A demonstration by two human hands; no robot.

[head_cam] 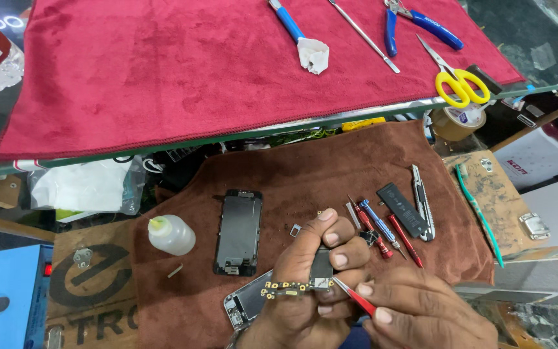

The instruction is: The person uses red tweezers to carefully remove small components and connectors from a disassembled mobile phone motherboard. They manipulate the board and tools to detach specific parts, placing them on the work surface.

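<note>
Left hand (311, 258) pinching small circuit board (321, 268) by edges; right hand (414, 310) clamping red tweezers (354, 296) — light, stiff, fragile.

A plush brown cloth (318, 161) covers the lower surface, and a deeper-piled red cloth (163, 71) lies on the glass shelf (537, 52) above. The phone screen (239, 232) is glossy black glass. The squeeze bottle (172, 236) is matt, milky plastic. The scissors (453, 74) pair bright metal blades with glossy yellow plastic handles. The tweezers (353, 296) look red-coated and smooth.
</note>
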